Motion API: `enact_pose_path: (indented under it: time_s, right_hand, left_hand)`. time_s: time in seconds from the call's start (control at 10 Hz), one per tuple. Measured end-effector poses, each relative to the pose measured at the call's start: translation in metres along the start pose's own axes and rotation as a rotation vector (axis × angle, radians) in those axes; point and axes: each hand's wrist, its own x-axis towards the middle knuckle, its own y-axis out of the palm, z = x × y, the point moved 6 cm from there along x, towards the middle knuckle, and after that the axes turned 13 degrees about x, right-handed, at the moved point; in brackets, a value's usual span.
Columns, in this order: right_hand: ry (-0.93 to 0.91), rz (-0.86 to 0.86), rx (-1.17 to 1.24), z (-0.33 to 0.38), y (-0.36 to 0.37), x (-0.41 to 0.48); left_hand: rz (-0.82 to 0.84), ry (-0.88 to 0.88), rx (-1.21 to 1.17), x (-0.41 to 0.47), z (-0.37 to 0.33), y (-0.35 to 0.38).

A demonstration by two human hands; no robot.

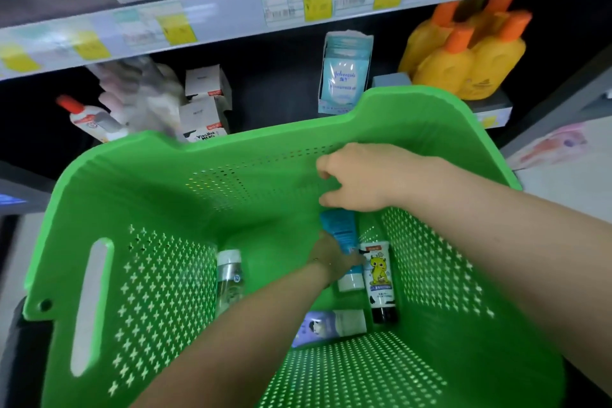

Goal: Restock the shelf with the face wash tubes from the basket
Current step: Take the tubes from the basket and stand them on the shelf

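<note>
In the green perforated plastic basket (99,209), the left hand (331,258) closes its grip round a smooth blue squeeze tube with a white cap (340,227). The tube lies on the basket floor, just beside a white cartoon-printed tube with a black cap (379,278). The right hand (361,175) hovers above with its fingers curled under; I cannot tell whether its grip holds anything.

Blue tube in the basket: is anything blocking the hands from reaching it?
Nothing visible does. The left hand grips the blue tube at its middle, and the right hand is directly over its far end.
</note>
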Motion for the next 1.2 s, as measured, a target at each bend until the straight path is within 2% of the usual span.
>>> enact_pose_path:
  time_s: [0.1, 0.4, 0.6, 0.7, 0.8, 0.9, 1.0, 1.2]
  right_hand:
    - [0.013, 0.011, 0.009, -0.002, 0.0, 0.002]
    - [0.019, 0.034, 0.071, -0.004, -0.002, 0.002]
    - [-0.012, 0.114, 0.035, -0.007, 0.009, 0.003]
    - [-0.09, 0.163, -0.017, 0.0, 0.016, 0.0]
    - [-0.137, 0.182, -0.169, 0.006, 0.022, -0.003]
    - [-0.177, 0.136, -0.281, 0.01, 0.021, -0.007]
    - [-0.281, 0.004, -0.342, 0.018, 0.009, -0.012]
    - [-0.471, -0.151, -0.423, 0.05, -0.03, -0.029]
  left_hand:
    - [0.05, -0.055, -0.101, 0.022, 0.012, 0.02]
    - [0.239, 0.027, 0.01, 0.001, 0.023, -0.013]
    - [0.223, 0.168, 0.081, -0.028, 0.03, -0.061]
    - [0.215, 0.218, 0.082, -0.042, 0.033, -0.084]
    - [0.209, 0.251, 0.066, -0.057, 0.035, -0.103]
    - [0.206, 0.282, 0.03, -0.072, 0.034, -0.118]
    - [0.166, 0.308, 0.021, -0.089, 0.033, -0.132]
    - [0.032, 0.327, -0.011, -0.112, 0.04, -0.155]
